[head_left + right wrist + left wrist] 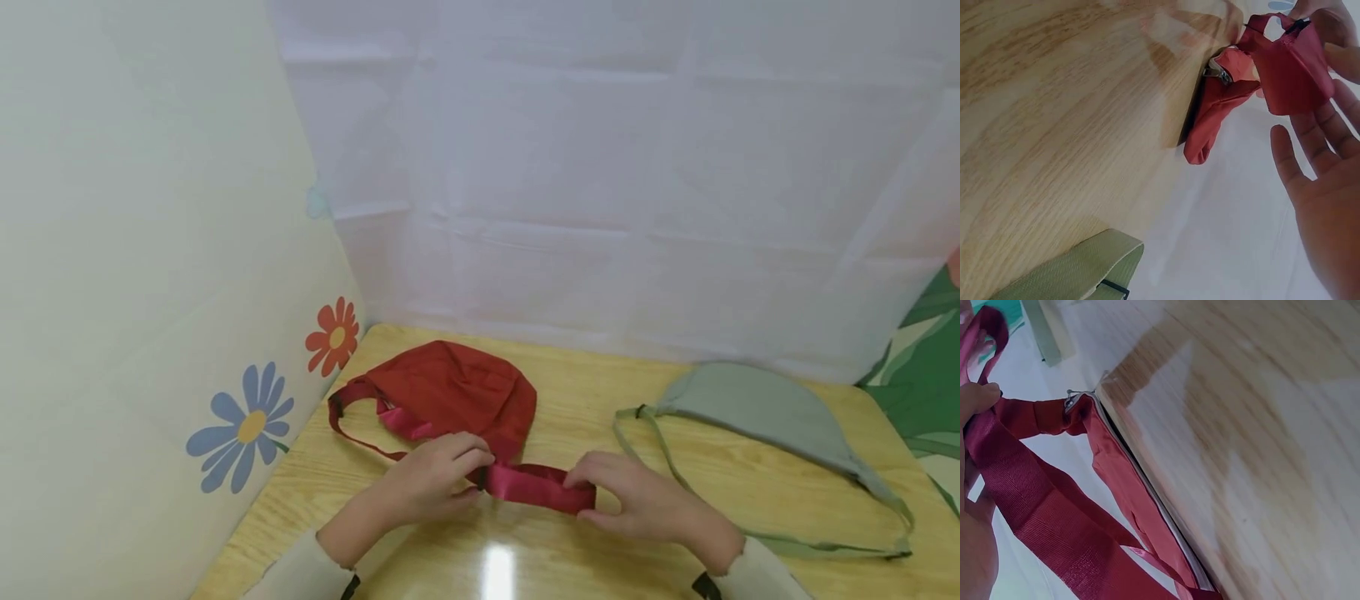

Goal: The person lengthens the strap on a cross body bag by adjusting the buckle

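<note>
A red waist bag [457,387] lies on the left part of the table, its zipped edge visible in both wrist views. In front of it, a doubled length of its red strap [536,490] is held up off the table. My left hand [431,479] pinches the strap beside a dark slider, thumb pressed on the webbing in the left wrist view. At the strap's looped right end is my right hand [637,500]. In the right wrist view its fingers [1319,140] are fairly straight and touch the loop, their tips partly hidden behind it.
A grey-green waist bag [757,408] lies at the right, its green strap [817,546] curving toward the front. The wooden table [585,383] meets a white sheet [555,167] behind and a flower-printed panel [150,208] at the left.
</note>
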Demonstrator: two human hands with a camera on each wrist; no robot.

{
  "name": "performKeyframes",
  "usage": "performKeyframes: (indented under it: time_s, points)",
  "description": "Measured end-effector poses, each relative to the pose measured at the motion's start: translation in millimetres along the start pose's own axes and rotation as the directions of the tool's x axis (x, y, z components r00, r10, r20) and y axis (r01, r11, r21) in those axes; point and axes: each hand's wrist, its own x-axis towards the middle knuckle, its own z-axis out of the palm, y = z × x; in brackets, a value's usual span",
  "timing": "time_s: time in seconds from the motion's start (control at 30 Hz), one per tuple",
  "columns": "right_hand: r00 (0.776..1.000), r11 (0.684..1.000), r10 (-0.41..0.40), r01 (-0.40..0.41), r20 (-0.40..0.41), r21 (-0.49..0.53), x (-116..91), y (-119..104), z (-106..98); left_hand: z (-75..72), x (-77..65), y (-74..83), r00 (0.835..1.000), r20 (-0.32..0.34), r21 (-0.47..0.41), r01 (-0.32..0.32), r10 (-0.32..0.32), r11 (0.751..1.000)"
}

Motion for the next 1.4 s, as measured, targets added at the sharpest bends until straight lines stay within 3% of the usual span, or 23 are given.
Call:
performKeyframes:
  time_s: [0.23,0.43,0.73,0.9,1.07,1.27,1.4]
  points:
    - [0.999,0.998,0.028,-0.027,-0.015,0.054,7.4,-0.2,-0.7,-1.4,-0.5,-0.8,1.0,0.015,0.009,-0.015,0.015,1.0]
    - [1.0,0.999,0.013,-0.013,-0.013,0.032,22.7,7.8,-5.4,-2.9,-2.7,-1.2,0.999,-0.03,0.038,-0.026,0.027,0.999]
    - [0.994,0.995,0.098,-0.099,0.045,0.022,43.5,22.6,-9.1,-5.9,-10.9,-0.8,0.994,-0.095,0.072,0.068,-0.061,0.995]
    - [0.982,0.987,0.153,-0.158,0.111,0.035,59.1,32.3,-4.2,-6.1,-18.0,-3.3,0.991,-0.094,0.053,0.105,-0.1,0.993]
    - [0.971,0.983,0.161,-0.174,0.179,0.058,80.2,38.8,1.2,-6.5,-19.7,-5.6,0.991,-0.102,-0.014,0.088,-0.089,0.996]
    - [0.938,0.964,0.188,-0.233,0.292,0.125,102.3,40.9,7.5,-5.0,-22.1,-8.3,0.989,-0.105,-0.058,0.095,-0.101,0.994]
    - [0.932,0.971,0.152,-0.203,0.33,0.127,113.0,41.4,9.8,-4.8,-23.9,-10.5,0.987,-0.125,-0.088,0.093,-0.104,0.992]
